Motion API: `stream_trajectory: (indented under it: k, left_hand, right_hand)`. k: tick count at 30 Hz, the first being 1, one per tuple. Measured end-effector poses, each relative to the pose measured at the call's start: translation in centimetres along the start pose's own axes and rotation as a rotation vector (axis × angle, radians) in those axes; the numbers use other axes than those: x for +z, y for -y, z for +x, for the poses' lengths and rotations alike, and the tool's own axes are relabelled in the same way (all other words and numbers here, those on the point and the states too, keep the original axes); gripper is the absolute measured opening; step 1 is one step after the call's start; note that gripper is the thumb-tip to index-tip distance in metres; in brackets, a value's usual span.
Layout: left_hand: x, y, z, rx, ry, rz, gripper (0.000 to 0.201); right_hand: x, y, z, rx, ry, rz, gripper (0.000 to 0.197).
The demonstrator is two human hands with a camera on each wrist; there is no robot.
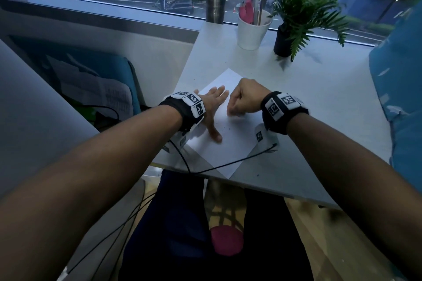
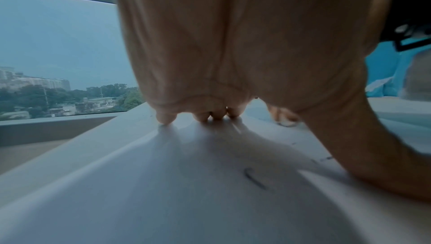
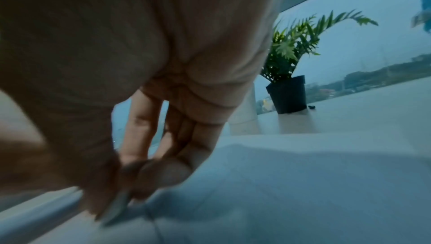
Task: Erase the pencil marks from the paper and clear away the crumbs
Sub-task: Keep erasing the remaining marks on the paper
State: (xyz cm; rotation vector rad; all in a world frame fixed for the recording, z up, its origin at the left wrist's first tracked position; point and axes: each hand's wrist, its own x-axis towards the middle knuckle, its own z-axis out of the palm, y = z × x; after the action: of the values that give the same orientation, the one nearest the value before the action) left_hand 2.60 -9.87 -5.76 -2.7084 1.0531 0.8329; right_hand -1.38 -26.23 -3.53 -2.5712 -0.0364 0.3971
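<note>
Pressing flat L hand (image 1: 211,107) on smooth white paper (image 1: 225,143); R hand (image 1: 245,99) curled

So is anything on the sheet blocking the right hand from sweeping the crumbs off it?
Only the left hand, pressed flat on the paper. Nothing else lies between the right hand and the crumbs.
</note>
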Motion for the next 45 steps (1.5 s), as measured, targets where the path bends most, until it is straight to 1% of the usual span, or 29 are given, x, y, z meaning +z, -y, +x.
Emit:
stream_trajectory:
  k: [1, 3, 5, 7, 8, 10, 11, 12, 13, 14, 15, 16, 18, 20, 22, 24, 25, 27, 29, 31, 33, 34, 35, 38, 39, 40, 42, 43, 45]
  left_hand:
    - [-0.1, 0.0, 0.0, 0.002, 0.005, -0.007, 0.157]
    - [-0.1, -0.1, 0.0, 0.004, 0.006, -0.016, 0.157]
    - [-0.1, -0.1, 0.0, 0.003, 0.007, -0.013, 0.158]
    - [0.1, -0.1, 0.1, -0.005, 0.001, -0.002, 0.159]
    - [0.1, 0.0, 0.1, -0.006, -0.004, 0.001, 0.159]
    - [0.1, 0.1, 0.0, 0.001, -0.009, -0.003, 0.159]
    - [0.1, 0.1, 0.0, 0.004, -0.011, -0.003, 0.158]
    - [0.1, 0.1, -0.1, 0.006, -0.010, -0.002, 0.158]
    - [0.1, 0.0, -0.1, 0.007, -0.007, -0.001, 0.158]
    - [0.0, 0.0, -0.1, 0.006, -0.004, 0.000, 0.158]
    - [-0.1, 0.0, 0.0, 0.006, 0.003, 0.000, 0.158]
    - [-0.1, 0.0, 0.0, 0.005, 0.011, -0.002, 0.158]
    - [0.0, 0.0, 0.1, 0.002, 0.012, 0.001, 0.159]
    - [0.0, 0.1, 0.1, 0.000, 0.010, 0.001, 0.159]
    - [0.1, 0.2, 0.2, 0.000, -0.003, 0.002, 0.159]
    - [0.2, 0.3, 0.2, 0.006, -0.002, -0.002, 0.159]
    - [0.2, 0.3, 0.2, 0.008, 0.000, -0.004, 0.159]
    - [0.1, 0.1, 0.1, 0.009, 0.007, -0.004, 0.158]
    - [-0.1, 0.0, 0.1, 0.012, 0.014, -0.015, 0.158]
    - [-0.1, 0.0, 0.1, 0.015, 0.011, -0.024, 0.159]
    - [0.0, 0.1, 0.2, 0.008, 0.010, -0.016, 0.160]
    - [0.0, 0.2, 0.3, 0.004, 0.009, -0.009, 0.160]
    - [0.1, 0.3, 0.4, 0.003, 0.004, -0.001, 0.159]
    - [0.2, 0.4, 0.4, 0.005, 0.002, -0.002, 0.160]
    - [0.3, 0.4, 0.3, 0.007, 0.001, -0.006, 0.160]
    - [0.2, 0.4, 0.3, 0.008, -0.001, -0.006, 0.159]
    - [0.1, 0.2, 0.2, 0.013, -0.002, -0.009, 0.159]
    - [0.1, 0.2, 0.2, 0.016, -0.003, -0.015, 0.158]
    - [0.1, 0.3, 0.2, 0.020, 0.002, -0.026, 0.159]
  right_hand:
    - [0.0, 0.0, 0.6, 0.028, -0.078, 0.035, 0.006]
    - [0.2, -0.2, 1.4, 0.071, -0.182, 0.086, 0.002]
    - [0.7, -0.4, 1.6, 0.064, -0.222, 0.077, 0.005]
    - [1.2, -0.6, 0.6, 0.020, -0.178, 0.037, 0.014]
    - [1.4, -0.4, -0.2, -0.007, -0.114, 0.011, 0.016]
    - [1.2, -0.1, -1.3, -0.046, 0.062, -0.024, 0.012]
    - [1.0, 0.1, -1.4, -0.052, 0.097, -0.035, 0.012]
    - [0.8, 0.2, -1.1, -0.043, 0.069, -0.045, 0.013]
    - [0.5, 0.2, -0.6, -0.025, 0.000, -0.036, 0.014]
    - [0.3, 0.1, 0.1, 0.009, -0.074, -0.005, 0.014]
    - [0.1, -0.1, 0.7, 0.042, -0.133, 0.036, 0.008]
    - [0.1, -0.1, 1.1, 0.064, -0.172, 0.065, 0.003]
    - [0.3, -0.2, 1.3, 0.069, -0.215, 0.072, 0.003]
    - [0.6, -0.1, 0.4, 0.037, -0.177, 0.056, 0.009]
    - [1.0, 0.4, -1.4, -0.012, -0.056, -0.013, 0.014]
    - [1.0, 0.7, -2.4, -0.029, 0.076, -0.056, 0.013]
    - [1.0, 0.7, -2.2, -0.028, 0.081, -0.071, 0.013]
    - [0.5, 0.6, -1.0, 0.010, -0.025, -0.057, 0.015]
    - [0.1, 0.7, 0.2, 0.067, -0.128, 0.015, 0.010]
    - [0.2, 0.9, 0.7, 0.075, -0.182, 0.032, 0.007]
    - [0.9, 0.8, 0.1, 0.054, -0.189, 0.026, 0.015]
    - [1.2, 0.6, -0.5, 0.039, -0.177, 0.013, 0.019]
    - [1.4, 0.5, -1.2, 0.018, -0.143, -0.006, 0.019]
    - [1.3, 0.9, -3.2, -0.061, 0.092, -0.066, 0.004]
    - [1.2, 1.0, -3.2, -0.067, 0.126, -0.077, 0.003]
    - [1.1, 0.9, -2.9, -0.058, 0.109, -0.079, 0.006]
    - [1.0, 0.7, -1.7, 0.005, -0.026, -0.035, 0.016]
    - [1.0, 0.6, -1.1, 0.030, -0.092, -0.007, 0.018]
    - [1.0, 0.6, -0.3, 0.047, -0.148, 0.057, 0.011]
